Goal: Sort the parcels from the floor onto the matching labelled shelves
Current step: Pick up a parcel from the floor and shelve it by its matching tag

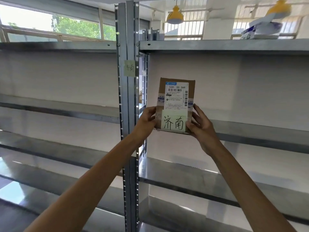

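Observation:
A small brown cardboard parcel (176, 104) is held up in front of the metal shelving, at the height of the second shelf from the top. It bears a white shipping label and a pale yellow note with the handwritten characters 济南. My left hand (147, 121) grips its lower left edge and my right hand (202, 126) grips its lower right edge. A matching pale green note (129, 68) with the same characters is stuck on the grey upright post (127, 97), just left of the parcel and a little higher.
Grey metal shelf boards (250, 46) run left and right of the post at several heights. A white and blue parcel (264, 30) lies on the top shelf at the far right. Yellow lamps (175, 15) hang above, and windows lie behind.

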Available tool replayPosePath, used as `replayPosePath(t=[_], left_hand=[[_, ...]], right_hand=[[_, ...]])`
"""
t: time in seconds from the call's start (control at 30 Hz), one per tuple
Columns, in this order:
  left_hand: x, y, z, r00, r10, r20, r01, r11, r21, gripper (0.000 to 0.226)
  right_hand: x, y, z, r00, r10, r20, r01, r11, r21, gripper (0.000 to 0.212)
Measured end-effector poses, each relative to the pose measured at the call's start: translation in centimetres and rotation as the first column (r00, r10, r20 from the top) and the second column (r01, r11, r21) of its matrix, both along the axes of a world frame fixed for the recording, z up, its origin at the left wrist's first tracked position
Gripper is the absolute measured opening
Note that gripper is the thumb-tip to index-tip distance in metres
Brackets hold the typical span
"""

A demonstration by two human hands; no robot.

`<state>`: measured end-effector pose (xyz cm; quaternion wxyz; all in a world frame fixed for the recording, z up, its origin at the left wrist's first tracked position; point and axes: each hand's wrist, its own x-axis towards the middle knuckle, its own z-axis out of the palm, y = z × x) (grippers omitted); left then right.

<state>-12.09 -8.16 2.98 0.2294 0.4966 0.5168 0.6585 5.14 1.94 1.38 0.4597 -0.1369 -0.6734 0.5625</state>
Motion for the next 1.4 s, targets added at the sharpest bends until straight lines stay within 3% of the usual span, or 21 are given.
replayPosePath(t=[0.13, 0.27, 0.47, 0.63, 1.03, 1.17, 1.3, 1.4], left_hand=[[-2.0, 0.4, 0.5, 0.999, 0.014, 0.046, -0.014, 1.000, -0.012, 0.034], [-3.3, 0.7, 1.8, 0.998, -0.018, -0.063, 0.014, 0.998, -0.065, 0.037], [-5.2, 1.8, 5.8, 0.995, -0.023, -0.099, 0.016, 0.997, -0.076, 0.040], [-6.5, 3.0, 4.0, 0.999, 0.028, -0.035, -0.032, 0.993, -0.117, 0.038], [-10.7, 10.7, 1.8, 0.988, 0.153, 0.036, -0.143, 0.968, -0.204, 0.027], [-12.2, 14.3, 1.6, 0.980, 0.196, 0.037, -0.178, 0.942, -0.286, 0.036], [-13.2, 16.8, 0.7, 0.980, 0.189, -0.066, -0.200, 0.917, -0.345, 0.037], [-13.9, 18.2, 0.0, 0.974, 0.197, -0.113, -0.225, 0.898, -0.377, 0.041]], right_hand=[[-1.4, -0.2, 0.5, 0.997, -0.076, -0.018, 0.075, 0.996, -0.040, 0.060], [-3.0, -0.2, 2.2, 0.964, -0.265, -0.033, 0.260, 0.960, -0.099, 0.046], [-5.9, -0.1, 6.1, 0.937, -0.349, -0.022, 0.348, 0.937, -0.033, 0.020], [-8.4, 0.7, 5.3, 0.929, -0.368, 0.049, 0.370, 0.927, -0.060, 0.011], [-12.4, 7.9, 2.6, 0.972, -0.186, 0.144, 0.211, 0.959, -0.188, 0.014], [-13.6, 11.2, 2.3, 0.961, -0.149, 0.234, 0.195, 0.963, -0.186, 0.020], [-14.9, 13.4, 1.9, 0.938, -0.101, 0.331, 0.162, 0.973, -0.165, 0.025], [-15.9, 14.7, 1.1, 0.918, -0.098, 0.385, 0.144, 0.985, -0.091, 0.041]])
